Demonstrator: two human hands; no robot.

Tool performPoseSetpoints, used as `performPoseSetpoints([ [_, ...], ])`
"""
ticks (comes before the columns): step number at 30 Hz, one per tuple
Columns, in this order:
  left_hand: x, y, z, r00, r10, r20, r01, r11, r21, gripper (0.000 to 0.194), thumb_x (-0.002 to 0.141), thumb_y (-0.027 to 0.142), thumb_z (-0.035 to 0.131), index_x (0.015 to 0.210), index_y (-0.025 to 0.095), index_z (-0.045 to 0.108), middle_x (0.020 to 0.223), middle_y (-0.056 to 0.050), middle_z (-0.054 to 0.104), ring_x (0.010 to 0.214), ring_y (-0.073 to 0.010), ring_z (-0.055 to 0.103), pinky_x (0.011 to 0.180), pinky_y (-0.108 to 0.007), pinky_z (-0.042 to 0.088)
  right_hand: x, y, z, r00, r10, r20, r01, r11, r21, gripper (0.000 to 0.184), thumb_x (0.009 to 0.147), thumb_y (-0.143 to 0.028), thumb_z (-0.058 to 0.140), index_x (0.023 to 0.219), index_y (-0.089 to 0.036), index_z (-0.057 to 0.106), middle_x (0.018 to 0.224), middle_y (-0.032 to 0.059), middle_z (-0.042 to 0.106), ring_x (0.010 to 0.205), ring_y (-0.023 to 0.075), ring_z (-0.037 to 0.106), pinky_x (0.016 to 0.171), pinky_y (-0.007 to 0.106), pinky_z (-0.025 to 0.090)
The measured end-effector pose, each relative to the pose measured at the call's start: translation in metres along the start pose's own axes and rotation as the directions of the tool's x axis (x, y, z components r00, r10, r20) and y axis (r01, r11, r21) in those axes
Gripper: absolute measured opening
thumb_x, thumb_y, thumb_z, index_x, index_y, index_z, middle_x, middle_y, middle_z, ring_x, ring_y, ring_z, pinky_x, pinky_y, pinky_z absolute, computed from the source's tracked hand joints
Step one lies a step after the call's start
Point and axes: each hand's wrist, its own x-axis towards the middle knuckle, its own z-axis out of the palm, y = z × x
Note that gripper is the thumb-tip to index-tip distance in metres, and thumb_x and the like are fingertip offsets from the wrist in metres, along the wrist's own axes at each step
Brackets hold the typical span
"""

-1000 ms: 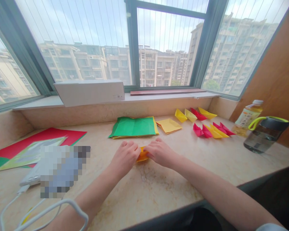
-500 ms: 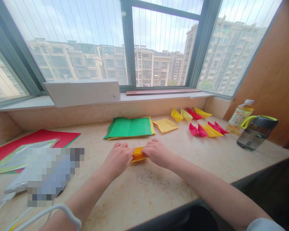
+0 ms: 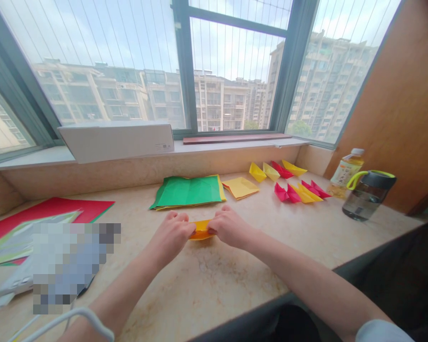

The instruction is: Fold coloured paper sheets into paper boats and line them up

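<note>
Change noted: compared with the view a second ago, the gap between the two sets of fingers is slightly wider, and more of the orange paper (image 3: 201, 229) shows between them. The grip itself appears unaltered. In my judgement the folded piece is being handled at its ends and kept under control, with its shaping not yet finished. The camera has also turned a little; the loose items hold the same arrangement.

State of hands: the left hand (image 3: 173, 232) has its fingers closed on the left end of the orange paper; the right hand (image 3: 231, 228) has its fingers closed on the right end. The orange paper sits between them, low over the bench (image 3: 207, 285); contact with the surface cannot be confirmed.

Surroundings: the green sheet (image 3: 190, 190) lies just beyond the fingers, with yellow paper (image 3: 240, 188) beside it, beyond the right fingers. Farther right are a rear row of boats (image 3: 282, 170) and a front row of folded shapes (image 3: 306, 193), then the bottle (image 3: 344, 175) and cup (image 3: 367, 195), well apart from the fingers. The red sheet (image 3: 96, 207) lies well left.

Obstruction: the cable (image 3: 81, 311) crosses in front of the left arm (image 3: 135, 280), a possible snag; contact cannot be determined.
</note>
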Motion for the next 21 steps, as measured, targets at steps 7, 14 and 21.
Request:
performPoseSetpoints([
  [7,-0.001,-0.007,-0.001,0.935,-0.039,-0.352,0.01,0.996,-0.084,0.023,0.093,0.019,0.052,0.114,0.017,0.061,0.108,-0.008,0.07,0.102,-0.0231,0.059,0.092,-0.039,0.039,0.0,0.016,-0.019,0.959,0.276,-0.061,-0.273,0.961,0.048,0.02,0.092,-0.026,0.056,0.08,-0.021,0.072,0.085,0.0025,0.074,0.085,0.0164,0.063,0.078,0.028,0.034],
  [14,-0.003,-0.014,0.011,0.95,-0.049,-0.308,0.016,0.994,-0.109,0.017,0.093,0.019,0.051,0.088,0.019,0.067,0.088,-0.005,0.072,0.091,-0.022,0.062,0.085,-0.037,0.042,-0.03,0.1,-0.042,0.553,0.823,-0.128,-0.832,0.554,-0.03,0.035,0.099,-0.033,0.042,0.091,-0.016,0.072,0.084,0.0112,0.072,0.077,0.0187,0.066,0.067,0.026,0.04],
  [21,-0.004,-0.015,0.013,0.957,-0.076,-0.281,0.04,0.99,-0.133,0.02,0.094,0.021,0.049,0.086,0.018,0.068,0.087,-0.005,0.071,0.089,-0.0213,0.062,0.085,-0.037,0.043,-0.056,0.149,-0.034,0.265,0.959,-0.098,-0.963,0.259,-0.072,0.023,0.091,-0.027,0.055,0.099,-0.012,0.071,0.091,0.0171,0.073,0.084,0.025,0.07,0.07,0.03,0.047],
])
